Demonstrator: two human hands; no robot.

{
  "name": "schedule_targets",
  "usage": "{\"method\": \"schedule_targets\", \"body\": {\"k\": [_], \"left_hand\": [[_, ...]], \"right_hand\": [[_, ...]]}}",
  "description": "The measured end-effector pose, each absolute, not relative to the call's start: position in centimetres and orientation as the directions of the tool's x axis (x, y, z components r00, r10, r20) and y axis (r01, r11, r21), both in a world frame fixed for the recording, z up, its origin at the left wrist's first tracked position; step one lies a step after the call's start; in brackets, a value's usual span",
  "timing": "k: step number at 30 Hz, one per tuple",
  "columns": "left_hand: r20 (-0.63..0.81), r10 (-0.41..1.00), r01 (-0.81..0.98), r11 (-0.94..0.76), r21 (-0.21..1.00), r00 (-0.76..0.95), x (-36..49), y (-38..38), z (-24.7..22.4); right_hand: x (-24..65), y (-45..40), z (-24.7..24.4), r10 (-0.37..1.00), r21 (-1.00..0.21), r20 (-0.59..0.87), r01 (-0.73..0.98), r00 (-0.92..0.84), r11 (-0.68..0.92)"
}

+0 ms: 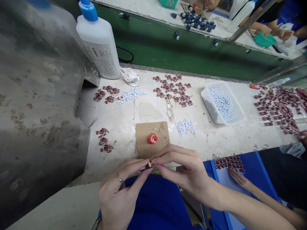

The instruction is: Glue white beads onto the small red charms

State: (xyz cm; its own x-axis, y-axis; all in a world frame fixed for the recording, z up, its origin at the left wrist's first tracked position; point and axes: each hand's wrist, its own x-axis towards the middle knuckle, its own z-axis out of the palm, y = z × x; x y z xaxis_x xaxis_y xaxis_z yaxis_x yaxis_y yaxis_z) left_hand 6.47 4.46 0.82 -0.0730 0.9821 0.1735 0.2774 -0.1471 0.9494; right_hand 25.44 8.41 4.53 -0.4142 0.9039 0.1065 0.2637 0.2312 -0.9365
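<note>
Close to my body, my left hand (120, 187) pinches a small brown figurine (149, 164) with a yellowish patch, between thumb and forefinger. The fingertips of my right hand (185, 169) are pressed together against its right side; whether they hold a tiny part is hidden. Just beyond my hands, a small red pot (153, 138) stands on a piece of cardboard (144, 148). Right of the cardboard lies a little pile of white pieces with dark marks (185, 127). Three similar brown figurines (103, 140) sit to the left.
More figurines (174, 89) and white pieces (130, 95) lie farther back. A translucent tub (236, 110) holds many white pieces. A large blue-capped bottle (102, 48) stands beside a white cloth (129, 76). A metal panel (43, 111) bounds the left. A co-worker's hand (240, 180) touches a blue tray (259, 169).
</note>
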Motion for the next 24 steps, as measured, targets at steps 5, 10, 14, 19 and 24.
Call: {"method": "schedule_targets", "body": {"k": [5, 10, 14, 19, 24], "left_hand": [[0.218, 0.974, 0.296, -0.193, 0.936, -0.056, 6.2, 4.8, 1.0], [0.202, 0.979, 0.294, -0.190, 0.937, -0.009, 6.1, 5.2, 1.4], [0.143, 0.988, 0.229, -0.128, 0.965, -0.053, 6.5, 5.3, 1.7], [0.016, 0.993, 0.169, 0.005, 0.986, -0.119, 7.3, 5.3, 2.0], [0.055, 0.991, 0.277, -0.019, 0.961, -0.121, 7.3, 4.9, 1.4]], "right_hand": [[25.8, 8.5, 4.7, 0.749, -0.689, 0.319, 0.400, -0.581, 0.604], [26.2, 8.9, 4.9, 0.678, -0.627, 0.338, 0.381, -0.653, 0.679], [26.3, 8.7, 5.0, 0.786, -0.753, 0.294, 0.374, -0.544, 0.541], [25.9, 8.6, 5.1, 0.928, -0.981, -0.019, 0.187, -0.371, 0.054], [25.6, 9.7, 5.2, 0.892, -0.980, -0.159, 0.174, -0.423, -0.092]]}}
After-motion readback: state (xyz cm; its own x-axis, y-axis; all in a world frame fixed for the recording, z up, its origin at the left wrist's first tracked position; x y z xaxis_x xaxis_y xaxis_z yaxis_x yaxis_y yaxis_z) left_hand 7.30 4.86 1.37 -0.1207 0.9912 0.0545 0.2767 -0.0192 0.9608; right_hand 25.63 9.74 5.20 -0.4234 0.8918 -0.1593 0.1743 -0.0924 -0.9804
